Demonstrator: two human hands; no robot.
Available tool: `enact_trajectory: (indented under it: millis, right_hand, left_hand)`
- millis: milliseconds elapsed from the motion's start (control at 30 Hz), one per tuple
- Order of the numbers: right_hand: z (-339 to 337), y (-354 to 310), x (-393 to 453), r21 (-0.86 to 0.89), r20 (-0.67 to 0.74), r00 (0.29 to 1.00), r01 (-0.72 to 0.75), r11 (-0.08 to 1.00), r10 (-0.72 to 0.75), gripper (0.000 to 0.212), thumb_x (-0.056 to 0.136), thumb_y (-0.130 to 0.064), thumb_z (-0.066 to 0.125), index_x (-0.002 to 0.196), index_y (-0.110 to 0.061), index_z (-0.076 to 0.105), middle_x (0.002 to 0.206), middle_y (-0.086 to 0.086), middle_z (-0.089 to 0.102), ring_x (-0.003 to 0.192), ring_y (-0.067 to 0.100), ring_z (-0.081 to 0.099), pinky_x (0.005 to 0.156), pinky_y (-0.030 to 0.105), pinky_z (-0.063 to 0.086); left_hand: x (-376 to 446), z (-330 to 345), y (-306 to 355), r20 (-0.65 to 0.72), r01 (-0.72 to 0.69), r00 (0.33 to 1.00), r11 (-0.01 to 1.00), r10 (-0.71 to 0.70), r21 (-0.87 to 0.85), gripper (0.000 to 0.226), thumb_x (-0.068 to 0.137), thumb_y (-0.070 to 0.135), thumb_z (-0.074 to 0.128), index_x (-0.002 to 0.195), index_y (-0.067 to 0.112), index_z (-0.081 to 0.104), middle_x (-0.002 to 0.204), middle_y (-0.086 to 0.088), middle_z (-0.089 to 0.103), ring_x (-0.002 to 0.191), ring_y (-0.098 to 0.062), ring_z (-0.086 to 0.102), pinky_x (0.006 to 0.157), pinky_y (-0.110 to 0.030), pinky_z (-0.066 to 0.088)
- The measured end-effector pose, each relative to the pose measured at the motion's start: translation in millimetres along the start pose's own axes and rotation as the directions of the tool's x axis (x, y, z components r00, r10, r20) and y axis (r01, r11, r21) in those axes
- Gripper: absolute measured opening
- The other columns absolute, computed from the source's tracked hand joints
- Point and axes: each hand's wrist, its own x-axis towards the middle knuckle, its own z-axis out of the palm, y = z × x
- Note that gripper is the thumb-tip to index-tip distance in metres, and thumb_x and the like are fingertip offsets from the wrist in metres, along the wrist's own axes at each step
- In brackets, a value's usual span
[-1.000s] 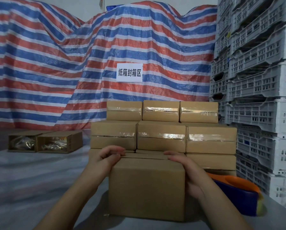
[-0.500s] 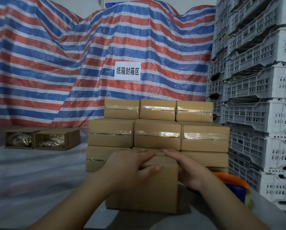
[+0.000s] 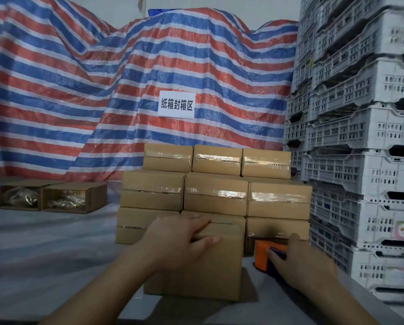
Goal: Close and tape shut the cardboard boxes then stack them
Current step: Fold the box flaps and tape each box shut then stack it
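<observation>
At the far left, two open boxes [image 3: 53,198] lie side by side on the grey table [image 3: 44,254], well apart from the rest, their contents showing and no tape on them; these look like work not yet begun. Toward the middle, a stack of taped boxes [image 3: 216,184] stands in tiers against the striped tarp [image 3: 79,90], clear tape glinting across their fronts, so a good share of the job appears finished. In front of the stack sits the current box [image 3: 196,273], flaps folded down with no tape visible on it. The left hand [image 3: 179,240] presses on its top, fingers straight and close together, thumb spread along the front edge. To the right, the right hand [image 3: 299,261] curls round the orange tape dispenser [image 3: 263,256] beside the box. Taping this box seems to be the step at hand, then stacking it. White crates [image 3: 360,137] tower at the far right.
</observation>
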Motion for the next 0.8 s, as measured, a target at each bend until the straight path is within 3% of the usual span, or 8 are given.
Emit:
enact_trajectory:
  millis: [167, 300, 367, 467, 533, 600, 700, 800]
  right_hand:
    - [10.0, 2.6, -4.9, -0.157, -0.134, 0.991, -0.037, 0.987, 0.016, 0.066, 0.08, -0.089, 0.027, 0.081, -0.028, 0.049, 0.079, -0.01, 0.06, 0.077, 0.01, 0.062, 0.073, 0.036, 0.036]
    - [8.1, 5.2, -2.8, -0.105, -0.111, 0.993, -0.054, 0.993, 0.043, 0.065, 0.076, -0.093, 0.03, 0.073, -0.029, 0.043, 0.068, -0.01, 0.045, 0.065, 0.012, 0.05, 0.057, 0.029, 0.038]
    - [-0.7, 4.3, 2.5, -0.078, -0.107, 0.994, -0.037, 0.996, 0.029, 0.07, 0.074, -0.095, 0.03, 0.073, -0.027, 0.05, 0.069, -0.01, 0.049, 0.063, 0.011, 0.051, 0.053, 0.028, 0.037]
    - [-34.9, -2.1, 13.7, 0.13, -0.158, 0.986, -0.029, 0.991, 0.05, 0.089, 0.064, -0.098, 0.021, 0.064, -0.018, 0.061, 0.06, -0.004, 0.058, 0.057, 0.01, 0.055, 0.049, 0.027, 0.037]
    - [-66.6, -12.9, 23.0, 0.307, -0.21, 0.978, 0.047, 0.951, 0.02, 0.093, 0.063, -0.096, 0.026, 0.057, -0.012, 0.065, 0.048, 0.004, 0.059, 0.049, 0.014, 0.059, 0.048, 0.028, 0.041]
    - [-98.9, -32.0, 30.2, 0.495, -0.179, 0.982, 0.139, 0.858, -0.056, 0.09, 0.064, -0.095, 0.035, 0.053, -0.012, 0.069, 0.047, 0.003, 0.063, 0.045, 0.013, 0.062, 0.051, 0.028, 0.043]
    - [-138.0, -72.5, 37.0, 0.661, -0.018, 0.981, 0.157, 0.734, -0.194, 0.078, 0.061, -0.093, 0.046, 0.057, -0.02, 0.074, 0.057, 0.002, 0.07, 0.048, 0.012, 0.066, 0.053, 0.026, 0.047]
    - [-152.0, -110.8, 49.2, 0.717, 0.132, 0.944, 0.119, 0.687, -0.301, 0.077, 0.065, -0.089, 0.054, 0.084, -0.018, 0.077, 0.073, 0.005, 0.077, 0.065, 0.02, 0.074, 0.068, 0.031, 0.057]
  left_hand:
    - [-0.3, -0.9, 0.1, 0.011, 0.015, 1.0, 1.0, -0.015, 0.013, 0.076, 0.086, 0.081, 0.018, 0.15, 0.042, 0.024, 0.149, 0.017, 0.043, 0.132, -0.009, 0.043, 0.108, -0.038, 0.038]
    - [-3.4, -6.2, -2.9, 0.051, 0.05, 0.998, 0.985, -0.043, -0.164, 0.071, 0.087, 0.08, 0.017, 0.15, 0.048, 0.014, 0.143, 0.015, 0.048, 0.127, -0.009, 0.047, 0.103, -0.036, 0.038]
    - [-3.4, -13.5, -5.5, 0.111, 0.094, 0.992, 0.937, -0.06, -0.337, 0.065, 0.088, 0.079, 0.021, 0.146, 0.05, 0.021, 0.141, 0.018, 0.049, 0.125, -0.008, 0.047, 0.098, -0.031, 0.037]
    - [-1.8, -24.3, -9.5, 0.176, 0.165, 0.981, 0.801, -0.075, -0.575, 0.059, 0.083, 0.081, 0.023, 0.132, 0.051, 0.039, 0.121, 0.027, 0.055, 0.111, 0.003, 0.051, 0.09, -0.024, 0.041]
    - [-0.1, -30.1, -14.3, 0.191, 0.212, 0.975, 0.707, -0.111, -0.675, 0.048, 0.076, 0.082, 0.023, 0.111, 0.062, 0.048, 0.104, 0.034, 0.059, 0.098, 0.016, 0.052, 0.08, -0.017, 0.037]
    - [8.2, -32.2, -20.4, 0.181, 0.227, 0.974, 0.588, -0.137, -0.777, 0.045, 0.073, 0.081, 0.025, 0.1, 0.063, 0.055, 0.103, 0.037, 0.062, 0.097, 0.021, 0.053, 0.08, -0.014, 0.034]
    - [16.3, -28.6, -34.5, 0.224, 0.308, 0.947, 0.452, -0.23, -0.837, 0.064, 0.072, 0.077, 0.029, 0.098, 0.036, 0.07, 0.102, 0.019, 0.073, 0.097, 0.005, 0.065, 0.09, -0.024, 0.041]
    - [13.3, -34.2, -35.2, 0.215, 0.315, 0.933, 0.37, -0.287, -0.874, 0.067, 0.086, 0.071, 0.032, 0.084, 0.025, 0.081, 0.096, 0.006, 0.077, 0.097, -0.011, 0.071, 0.104, -0.04, 0.043]
